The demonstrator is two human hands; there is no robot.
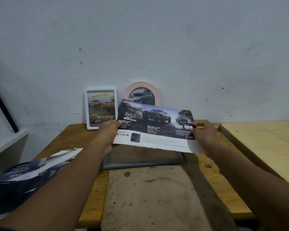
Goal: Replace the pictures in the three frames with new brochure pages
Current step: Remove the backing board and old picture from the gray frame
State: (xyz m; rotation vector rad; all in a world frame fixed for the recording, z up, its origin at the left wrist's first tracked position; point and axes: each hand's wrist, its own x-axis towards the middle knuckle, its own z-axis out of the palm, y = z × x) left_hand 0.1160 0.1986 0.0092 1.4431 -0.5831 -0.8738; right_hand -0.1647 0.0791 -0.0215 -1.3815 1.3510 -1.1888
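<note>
Both hands hold a brochure page [155, 125] above the grey frame [143, 161] lying on the tabletop [223, 172]: left hand [107, 132] and right hand [203, 132] each have fingers clamped on an edge. Two far frames look refilled; next, the page likely needs trimming or lowering into the grey frame.

A flat frame [140, 164] is laid on the table [215, 172]. Behind it, a left frame [100, 109] and a right frame [143, 94] are stood — a brochure page [155, 125] is held above it, a brochure stack [23, 177] is laid left of it.
</note>
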